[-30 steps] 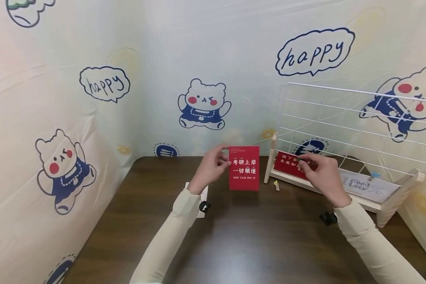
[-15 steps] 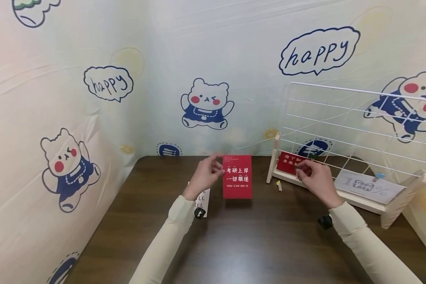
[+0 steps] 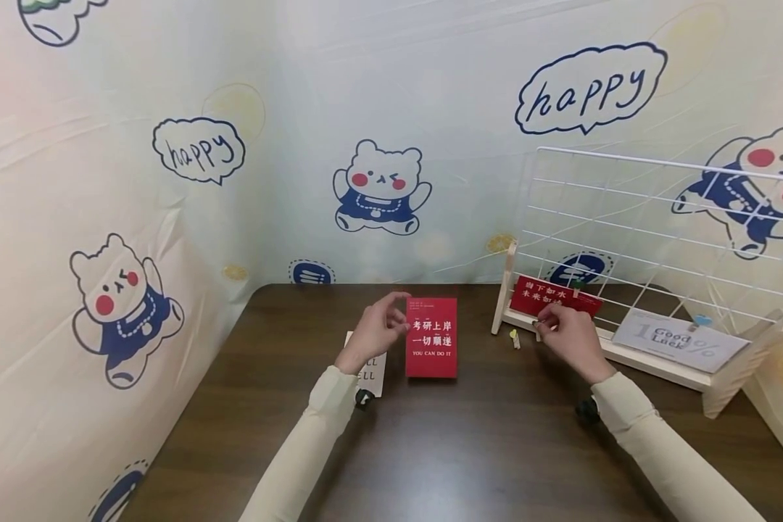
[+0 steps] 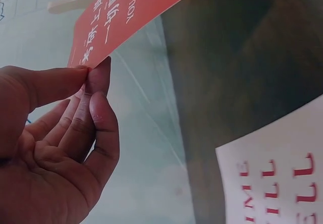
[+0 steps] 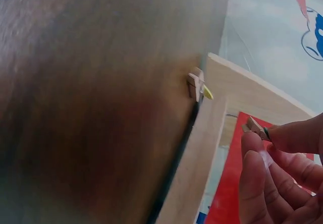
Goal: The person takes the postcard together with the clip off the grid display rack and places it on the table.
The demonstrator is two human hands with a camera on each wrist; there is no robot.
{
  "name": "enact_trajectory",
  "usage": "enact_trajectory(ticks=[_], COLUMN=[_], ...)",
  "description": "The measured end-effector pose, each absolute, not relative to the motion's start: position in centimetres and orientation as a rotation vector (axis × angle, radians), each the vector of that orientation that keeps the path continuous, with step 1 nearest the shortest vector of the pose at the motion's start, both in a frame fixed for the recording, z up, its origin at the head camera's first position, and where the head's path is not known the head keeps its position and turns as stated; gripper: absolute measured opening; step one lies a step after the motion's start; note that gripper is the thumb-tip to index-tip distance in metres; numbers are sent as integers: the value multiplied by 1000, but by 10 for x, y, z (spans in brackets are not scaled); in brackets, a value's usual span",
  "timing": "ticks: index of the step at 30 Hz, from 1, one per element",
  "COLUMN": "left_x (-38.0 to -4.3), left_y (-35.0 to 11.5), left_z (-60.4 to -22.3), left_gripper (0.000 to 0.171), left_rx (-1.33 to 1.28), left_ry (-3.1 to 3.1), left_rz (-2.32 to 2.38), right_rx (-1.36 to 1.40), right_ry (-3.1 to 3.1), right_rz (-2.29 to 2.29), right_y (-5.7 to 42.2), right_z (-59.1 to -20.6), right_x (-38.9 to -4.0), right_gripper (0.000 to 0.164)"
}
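My left hand (image 3: 370,332) pinches the left edge of a red card (image 3: 432,338) with white lettering, held upright over the table. In the left wrist view, thumb and index finger grip its corner. My right hand (image 3: 570,337) is in front of another red card (image 3: 530,296) on the rack, covering part of it. Between its thumb and forefinger it pinches a small wooden clothespin (image 5: 256,128) with a dark green bit. A second clothespin (image 3: 515,338), with a yellow decoration, lies on the table by the rack's left foot.
The rack, a white wire grid (image 3: 626,210) on a wooden base (image 3: 665,366), stands at the back right. A white "Good Luck" card (image 3: 681,346) hangs on it under a blue-topped clothespin (image 3: 701,320). A white lettered card (image 3: 373,380) lies beneath my left forearm. Printed cloth walls surround the dark table.
My left hand has brought its red card lower and a little left, nearer to me. My right hand has shifted left and down, uncovering more of the red card on the rack.
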State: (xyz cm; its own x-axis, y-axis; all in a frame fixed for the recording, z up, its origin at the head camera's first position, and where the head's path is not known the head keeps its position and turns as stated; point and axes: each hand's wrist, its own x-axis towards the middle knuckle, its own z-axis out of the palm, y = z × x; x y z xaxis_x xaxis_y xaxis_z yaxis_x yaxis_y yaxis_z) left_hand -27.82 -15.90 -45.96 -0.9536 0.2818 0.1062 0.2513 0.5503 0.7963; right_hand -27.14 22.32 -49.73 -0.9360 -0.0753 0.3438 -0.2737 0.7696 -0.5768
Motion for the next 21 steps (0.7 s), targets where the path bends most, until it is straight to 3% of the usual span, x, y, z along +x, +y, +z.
enact_trajectory(ticks=[21], left_x=[-280], left_y=[-165], left_z=[-489], left_gripper=[58], left_rx=[366], left_ry=[2735], left_rz=[1216], right_rx=[267], right_ry=[-2900], right_rz=[784], right_y=[210], right_z=[-514], right_x=[-279], right_gripper=[9])
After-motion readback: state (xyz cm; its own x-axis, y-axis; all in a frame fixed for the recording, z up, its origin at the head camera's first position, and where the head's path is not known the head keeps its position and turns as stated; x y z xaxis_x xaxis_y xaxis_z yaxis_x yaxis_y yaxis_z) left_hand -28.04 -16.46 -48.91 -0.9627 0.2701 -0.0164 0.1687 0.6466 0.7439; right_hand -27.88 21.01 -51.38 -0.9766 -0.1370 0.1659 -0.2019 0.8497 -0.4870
